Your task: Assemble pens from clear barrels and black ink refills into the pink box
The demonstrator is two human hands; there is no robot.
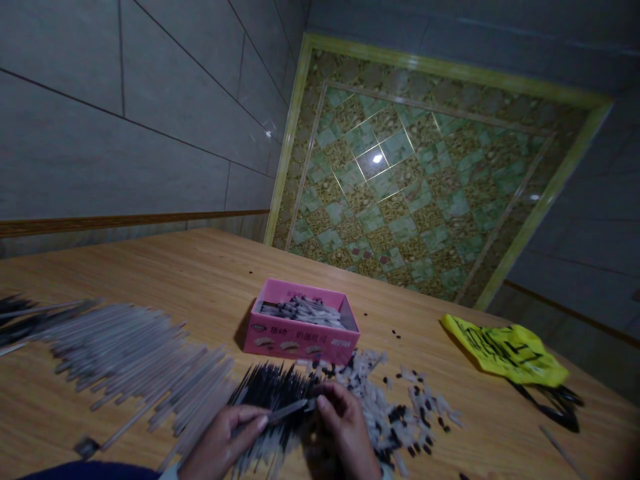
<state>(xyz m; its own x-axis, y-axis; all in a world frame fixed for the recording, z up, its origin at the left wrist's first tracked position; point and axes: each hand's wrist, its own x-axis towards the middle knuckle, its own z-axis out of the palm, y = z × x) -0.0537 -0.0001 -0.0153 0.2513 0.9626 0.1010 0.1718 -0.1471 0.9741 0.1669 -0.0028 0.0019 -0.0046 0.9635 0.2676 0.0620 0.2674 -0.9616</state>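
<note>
My left hand (227, 433) pinches one end of a slim, greyish translucent pen (287, 410). At the pen's other end, the thumb and fingers of my right hand (345, 423) are closed. A small part may be between them, but it is too blurred to make out. Beneath and behind my hands lies a heap of dark, thin pen refills (267, 383). Just beyond stands an open pink box (300, 343) holding many pens (307, 310). Beside my right hand are scattered small clear and black pen parts (385, 400).
Many clear pen tubes (135, 347) spread over the wooden table (200, 267) at left, with dark thin pieces (30, 313) past them. At right lie a yellow bag (505, 350), a black strap-like item (555, 407) and a thin stick (563, 450). Tiled walls border the table.
</note>
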